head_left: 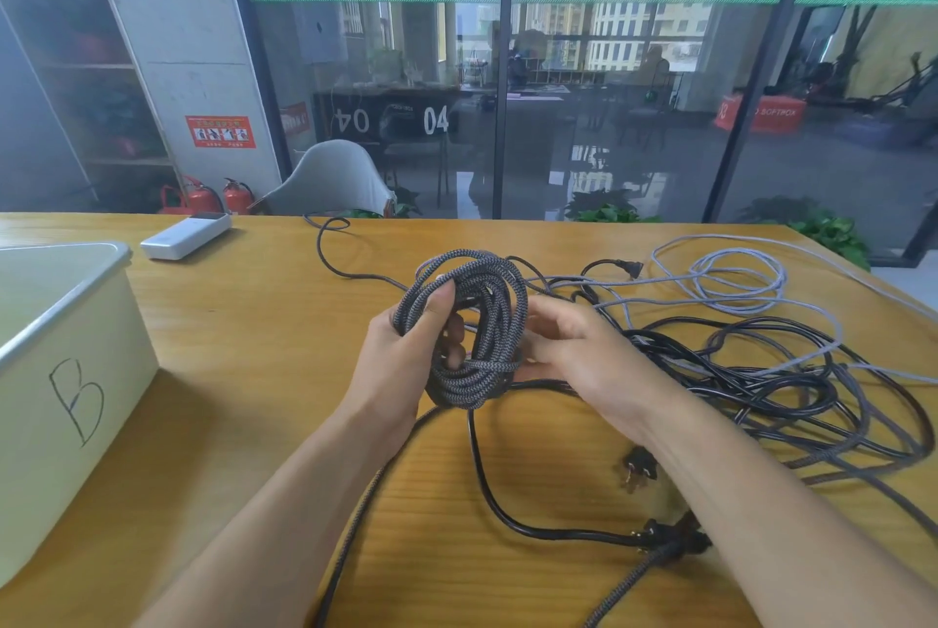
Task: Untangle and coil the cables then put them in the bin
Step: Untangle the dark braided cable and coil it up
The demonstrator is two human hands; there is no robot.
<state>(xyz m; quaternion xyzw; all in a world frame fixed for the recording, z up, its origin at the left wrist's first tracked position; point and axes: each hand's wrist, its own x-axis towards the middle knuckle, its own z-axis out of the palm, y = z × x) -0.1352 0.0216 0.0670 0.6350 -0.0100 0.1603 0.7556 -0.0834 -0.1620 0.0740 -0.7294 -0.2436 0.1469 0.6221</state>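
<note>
Both the left hand (406,348) and right hand (573,353) grip the braided coil (474,323) with curled fingers above the bench (254,373), loose black cables (736,389) tangled right, bin (66,373) left.

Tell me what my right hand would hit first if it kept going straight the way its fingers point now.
The right hand points leftward, its fingers already at the dark braided coil that the left hand grips. Going on, it would push into that coil first, then probably the left hand's fingers behind it; depth is unclear.

Left hand (406,348) grips the braided cable coil (472,323), thumb across its top. Right hand (573,353) pinches the coil's right side, fingers curled.
</note>
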